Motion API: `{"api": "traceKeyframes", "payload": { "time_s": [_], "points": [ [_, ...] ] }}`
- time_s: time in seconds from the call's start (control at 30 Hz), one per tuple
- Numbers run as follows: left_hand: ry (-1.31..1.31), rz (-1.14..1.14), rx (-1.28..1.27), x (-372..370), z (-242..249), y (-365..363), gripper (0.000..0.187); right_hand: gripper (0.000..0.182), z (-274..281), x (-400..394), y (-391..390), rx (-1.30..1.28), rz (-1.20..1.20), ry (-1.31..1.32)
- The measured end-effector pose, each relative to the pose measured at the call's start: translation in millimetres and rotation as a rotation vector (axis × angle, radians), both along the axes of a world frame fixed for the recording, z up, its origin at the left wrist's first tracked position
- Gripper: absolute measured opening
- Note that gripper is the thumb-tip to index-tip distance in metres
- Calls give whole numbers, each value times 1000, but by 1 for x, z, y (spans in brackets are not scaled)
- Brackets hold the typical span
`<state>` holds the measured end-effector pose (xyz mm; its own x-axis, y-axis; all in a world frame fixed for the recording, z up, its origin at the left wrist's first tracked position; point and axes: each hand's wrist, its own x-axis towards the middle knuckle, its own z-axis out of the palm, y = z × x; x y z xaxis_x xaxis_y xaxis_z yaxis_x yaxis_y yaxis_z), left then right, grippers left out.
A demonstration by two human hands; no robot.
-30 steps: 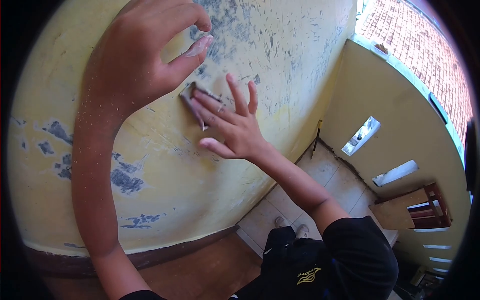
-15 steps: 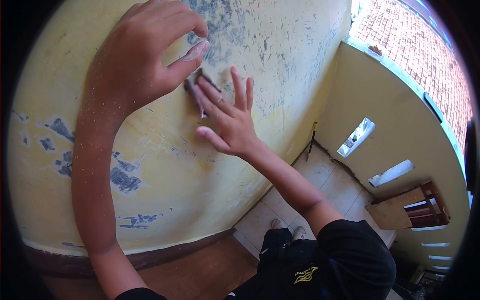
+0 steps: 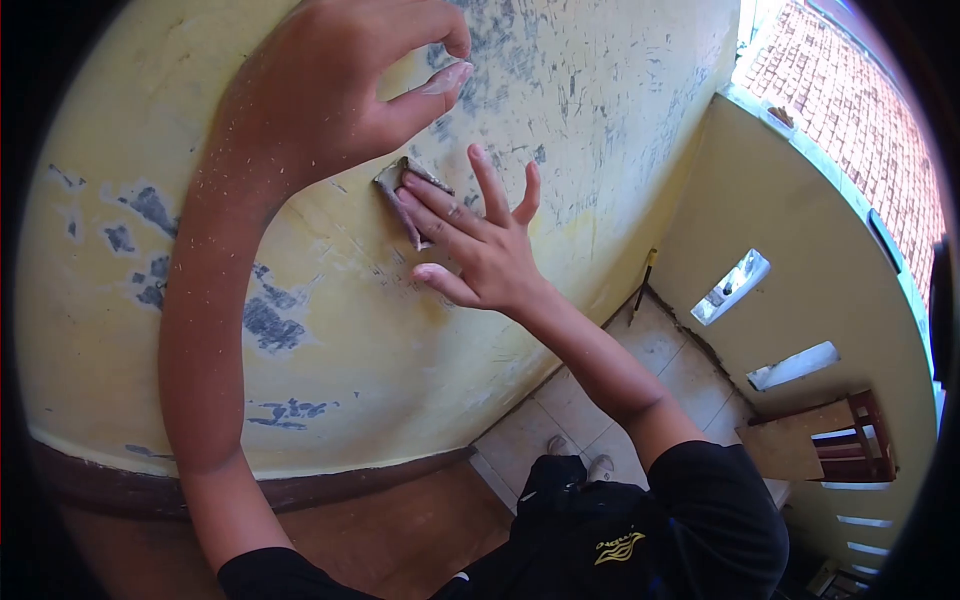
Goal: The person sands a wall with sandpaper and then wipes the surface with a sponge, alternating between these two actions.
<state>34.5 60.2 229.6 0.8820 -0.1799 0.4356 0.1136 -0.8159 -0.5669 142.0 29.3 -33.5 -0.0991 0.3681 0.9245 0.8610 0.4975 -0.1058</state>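
My right hand (image 3: 475, 235) presses a folded piece of dark sandpaper (image 3: 396, 187) flat on the yellow wall (image 3: 340, 330), two fingers on the sheet, the other fingers and thumb spread. At the upper left my left hand (image 3: 345, 85) is raised near the wall, its thumb and index finger curved with a gap between them and whitish dust on the thumb. Nothing shows in that hand. Grey scraped patches (image 3: 270, 325) mark the wall's paint.
A low wall (image 3: 800, 240) with slot openings stands at the right, with roof tiles beyond. A black-and-yellow tool (image 3: 645, 280) leans in the corner. A wooden piece (image 3: 820, 440) lies at the lower right, above the tiled floor (image 3: 575, 405).
The view has shifted, so the wall and my left hand sit further right. My right hand and the sandpaper have moved slightly along the wall, towards its lower left.
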Motion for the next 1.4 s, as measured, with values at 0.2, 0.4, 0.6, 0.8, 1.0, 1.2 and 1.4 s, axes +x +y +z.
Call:
{"api": "traceKeyframes", "payload": {
  "time_s": [0.2,0.4,0.6,0.8,1.0,1.2,1.4],
  "points": [
    [18,42,-18,2,1,-2,23,62,-2,22,-4,-84,-82,313],
    [20,1,-10,0,-1,-1,16,58,-10,47,16,-64,-85,588],
    [29,-3,-44,2,0,-3,25,59,-7,45,5,-129,-199,405],
    [8,-23,-19,1,-1,0,26,55,-7,24,-7,-161,-17,180],
    [9,4,-31,1,1,-1,21,55,7,16,-8,-131,-10,332],
    [6,-20,-125,0,3,-3,16,62,13,52,4,-185,-117,572],
    [1,-25,-96,1,3,-2,15,63,13,60,1,-97,-173,223]
  ]
}}
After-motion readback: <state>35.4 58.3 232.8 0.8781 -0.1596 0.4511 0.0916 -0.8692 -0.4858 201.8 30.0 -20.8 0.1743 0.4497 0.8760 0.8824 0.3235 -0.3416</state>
